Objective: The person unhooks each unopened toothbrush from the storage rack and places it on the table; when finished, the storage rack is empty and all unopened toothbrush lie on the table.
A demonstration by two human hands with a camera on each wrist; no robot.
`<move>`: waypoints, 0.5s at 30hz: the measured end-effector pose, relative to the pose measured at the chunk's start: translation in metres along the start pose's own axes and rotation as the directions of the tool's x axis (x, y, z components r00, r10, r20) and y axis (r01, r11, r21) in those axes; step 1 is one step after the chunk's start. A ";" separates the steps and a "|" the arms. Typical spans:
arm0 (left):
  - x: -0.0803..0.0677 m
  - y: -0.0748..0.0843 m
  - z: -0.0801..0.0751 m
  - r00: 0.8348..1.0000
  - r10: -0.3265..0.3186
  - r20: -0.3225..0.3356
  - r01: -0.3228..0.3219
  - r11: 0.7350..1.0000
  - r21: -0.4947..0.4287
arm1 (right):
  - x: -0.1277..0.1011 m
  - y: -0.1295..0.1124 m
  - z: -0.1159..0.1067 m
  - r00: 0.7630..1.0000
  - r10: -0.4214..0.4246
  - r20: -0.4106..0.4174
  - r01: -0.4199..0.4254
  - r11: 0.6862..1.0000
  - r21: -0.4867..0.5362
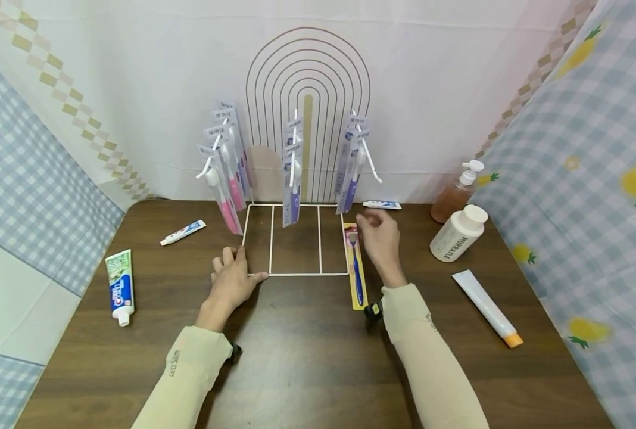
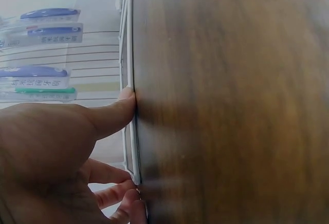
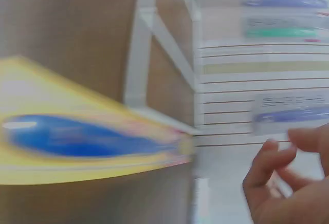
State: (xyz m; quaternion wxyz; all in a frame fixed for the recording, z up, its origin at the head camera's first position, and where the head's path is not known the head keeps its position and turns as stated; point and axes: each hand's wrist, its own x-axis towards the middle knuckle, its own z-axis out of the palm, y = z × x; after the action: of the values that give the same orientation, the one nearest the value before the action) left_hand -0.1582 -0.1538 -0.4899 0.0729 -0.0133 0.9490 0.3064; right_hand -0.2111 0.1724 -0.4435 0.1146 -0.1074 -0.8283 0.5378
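Observation:
A white wire rack [image 1: 295, 274] stands on the table with packaged toothbrushes on its three hooks: pink ones [image 1: 229, 214] on the left, others on the middle hook [image 1: 295, 199] and the right hook [image 1: 352, 190]. My left hand [image 1: 232, 277] rests at its front left corner, thumb against the front bar, other fingers by the side. A blue toothbrush in a yellow pack [image 1: 356, 268] lies along the rack's right side. My right hand [image 1: 381, 238] is raised near the pack's top end, fingers loosely bent. In the right wrist view a gap separates this hand from the pack [image 3: 92, 136].
Small toothpaste tubes lie left [image 1: 183, 232] and behind my right hand [image 1: 382, 205]. A green and blue tube [image 1: 119, 286] is far left. To the right are a pump bottle [image 1: 452, 199], a white bottle [image 1: 457, 235] and a white tube with an orange cap [image 1: 488, 307].

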 end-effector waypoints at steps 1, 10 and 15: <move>0.000 0.000 -0.001 1.000 -0.003 0.001 0.003 1.000 -0.002 | 0.004 -0.010 -0.001 0.999 -0.037 0.010 0.036 0.997 0.061; -0.001 0.002 -0.003 1.000 -0.012 0.019 0.012 1.000 0.004 | 0.037 -0.061 -0.012 0.964 -0.243 0.107 0.212 0.947 0.241; 0.000 -0.001 0.000 1.000 -0.002 0.008 0.002 1.000 0.004 | 0.041 -0.071 -0.012 0.953 -0.276 0.127 0.239 0.939 0.246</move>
State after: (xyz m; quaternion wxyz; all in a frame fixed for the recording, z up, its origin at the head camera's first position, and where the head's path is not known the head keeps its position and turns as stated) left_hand -0.1576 -0.1547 -0.4910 0.0771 -0.0127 0.9493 0.3044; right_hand -0.2505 0.1668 -0.3707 0.1292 0.0593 -0.7746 0.6162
